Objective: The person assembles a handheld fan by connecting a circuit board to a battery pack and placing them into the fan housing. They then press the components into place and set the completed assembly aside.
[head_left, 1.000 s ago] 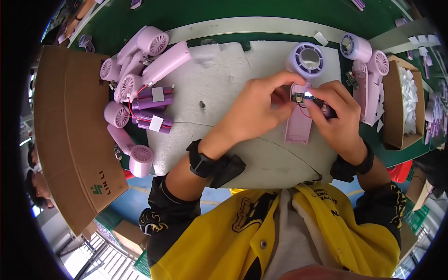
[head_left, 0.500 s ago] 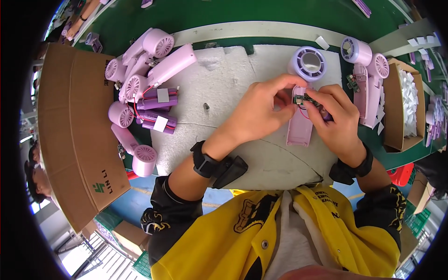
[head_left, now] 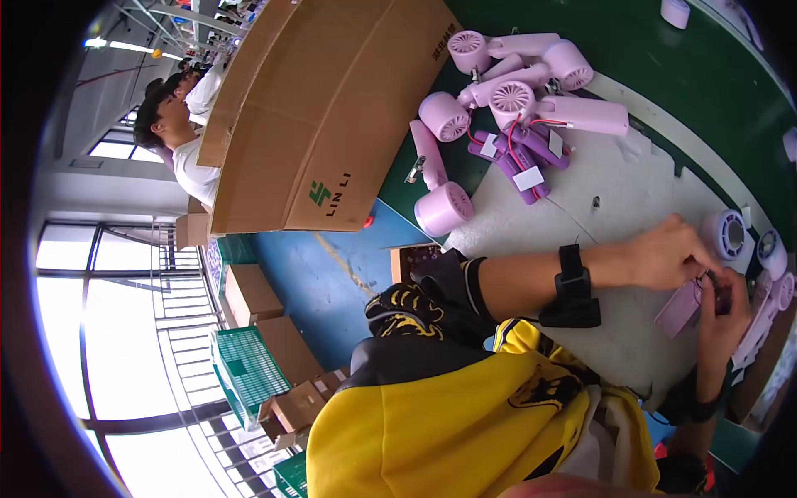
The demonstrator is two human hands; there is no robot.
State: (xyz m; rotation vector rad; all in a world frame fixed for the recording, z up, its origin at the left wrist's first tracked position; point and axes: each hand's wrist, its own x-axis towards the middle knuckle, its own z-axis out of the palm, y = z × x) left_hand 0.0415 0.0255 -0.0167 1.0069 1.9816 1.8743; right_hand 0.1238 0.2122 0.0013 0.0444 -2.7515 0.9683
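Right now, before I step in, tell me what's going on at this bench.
A person in a yellow-and-black jacket is handling a pink fan handle shell over a pale mat. The left hand and right hand meet at its upper end, near the lilac-ringed fan head; what is between them is too small to tell. Off to the left lie purple battery cells with red wires and more pink fan parts, beside a cardboard box.

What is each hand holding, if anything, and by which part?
The left hand is at the far end of the pink handle, any hold hidden. The right hand holds a purple piece in curled fingers, exact part unclear.
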